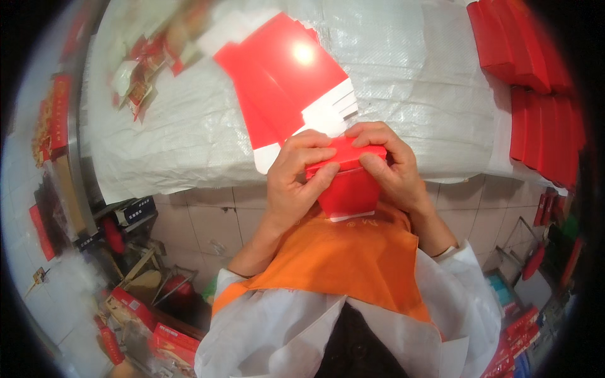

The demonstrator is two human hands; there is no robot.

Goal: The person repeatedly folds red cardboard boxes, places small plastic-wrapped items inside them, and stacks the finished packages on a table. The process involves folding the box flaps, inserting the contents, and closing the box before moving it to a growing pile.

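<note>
Both hands grip a red cardboard box (352, 189) close to the orange apron, at the near edge of the table. My left hand (302, 165) holds the left side of its upper end, thumb and fingers pressed on the folded red edge. On the right side of that end, my right hand (390, 160) has its thumb in front and its fingers curled over the far side. A white edge shows at the box's lower end. Just beyond the hands lies a fanned stack of flat red cardboard blanks (283, 80) with white flaps, one part shining under a lamp.
White woven plastic sheeting (425, 118) covers the table. Red boxes (543, 127) stand in rows at its right end. Crumpled red and white packets (142, 71) lie at the back left, partly blurred. Red printed cartons (175, 342) and a stool-like frame are on the tiled floor at lower left.
</note>
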